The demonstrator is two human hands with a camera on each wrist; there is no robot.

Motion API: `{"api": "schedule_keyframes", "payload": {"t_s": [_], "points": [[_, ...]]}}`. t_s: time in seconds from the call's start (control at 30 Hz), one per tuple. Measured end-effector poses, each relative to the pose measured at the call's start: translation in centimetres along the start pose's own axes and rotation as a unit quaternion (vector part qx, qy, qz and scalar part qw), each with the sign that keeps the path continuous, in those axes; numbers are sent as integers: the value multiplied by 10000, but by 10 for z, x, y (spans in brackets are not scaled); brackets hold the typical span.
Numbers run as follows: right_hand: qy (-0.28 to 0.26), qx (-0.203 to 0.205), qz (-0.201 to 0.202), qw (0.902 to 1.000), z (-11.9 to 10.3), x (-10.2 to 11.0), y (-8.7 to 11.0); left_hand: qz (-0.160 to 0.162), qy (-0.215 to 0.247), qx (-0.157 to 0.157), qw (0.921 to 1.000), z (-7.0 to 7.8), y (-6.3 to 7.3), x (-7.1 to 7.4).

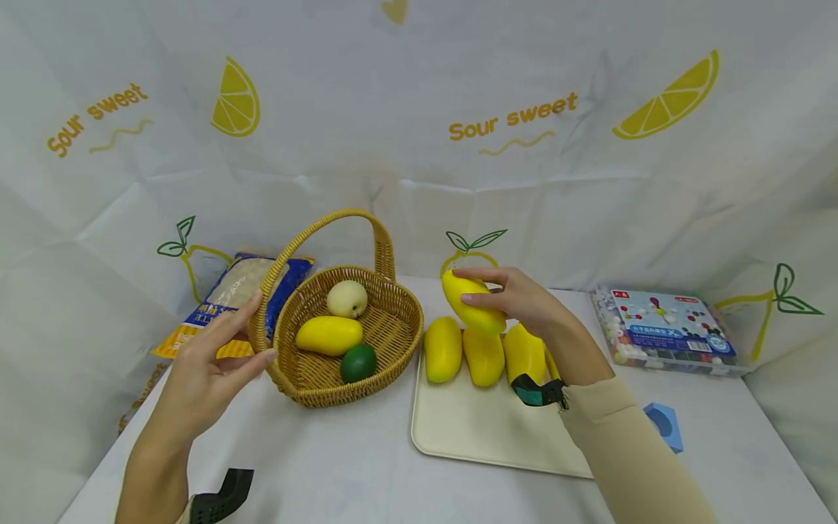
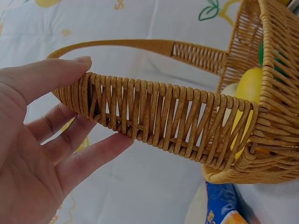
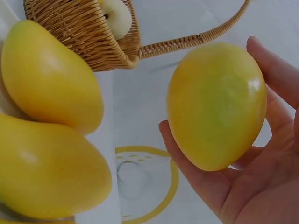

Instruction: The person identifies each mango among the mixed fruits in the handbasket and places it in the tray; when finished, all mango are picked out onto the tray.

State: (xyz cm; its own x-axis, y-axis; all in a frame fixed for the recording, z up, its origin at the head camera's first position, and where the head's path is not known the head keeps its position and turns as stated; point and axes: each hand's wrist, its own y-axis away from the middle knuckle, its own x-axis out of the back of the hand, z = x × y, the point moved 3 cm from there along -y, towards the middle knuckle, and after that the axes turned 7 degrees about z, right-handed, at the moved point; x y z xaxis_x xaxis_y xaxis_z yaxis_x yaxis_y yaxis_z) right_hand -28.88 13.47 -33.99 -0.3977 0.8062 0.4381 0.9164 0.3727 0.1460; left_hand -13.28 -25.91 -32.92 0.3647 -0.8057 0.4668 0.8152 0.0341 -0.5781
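Observation:
My left hand (image 1: 208,367) pinches one side of the handle (image 2: 159,114) of a wicker basket (image 1: 399,342), thumb on one face and fingers on the other. Inside the basket are a pale round pear-like fruit (image 1: 347,299), a yellow mango (image 1: 329,335) and a dark green fruit (image 1: 358,363). Above the tray, my right hand (image 1: 533,302) holds another mango (image 3: 217,107) between thumb and fingers, off the surface. Below it, several mangoes (image 1: 443,349) lie in a row along the back of a cream tray (image 1: 484,429); the right wrist partly hides those at the right.
Behind the basket at left leans a blue and yellow bag (image 1: 245,284). A clear box of colourful beads (image 1: 668,331) lies at the back right. A small blue block (image 1: 666,426) sits by the right sleeve. Printed white cloth (image 1: 419,145) hangs behind the table.

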Motion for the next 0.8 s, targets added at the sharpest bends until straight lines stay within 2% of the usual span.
{"api": "schedule_keyframes", "payload": {"t_s": [0.17,0.33,0.67,0.8], "points": [[-22,49,59,10000,11,2,9,-3,-35,-8,10000,0,0,0],[-159,-149,124,9997,22,1,21,-2,-55,-4,10000,1,0,0],[-401,-467,-323,9976,38,-19,53,23,48,-121,9999,1,-1,1],[-338,-397,-341,9981,42,-25,61,5,68,-93,9999,1,-1,0]]}}
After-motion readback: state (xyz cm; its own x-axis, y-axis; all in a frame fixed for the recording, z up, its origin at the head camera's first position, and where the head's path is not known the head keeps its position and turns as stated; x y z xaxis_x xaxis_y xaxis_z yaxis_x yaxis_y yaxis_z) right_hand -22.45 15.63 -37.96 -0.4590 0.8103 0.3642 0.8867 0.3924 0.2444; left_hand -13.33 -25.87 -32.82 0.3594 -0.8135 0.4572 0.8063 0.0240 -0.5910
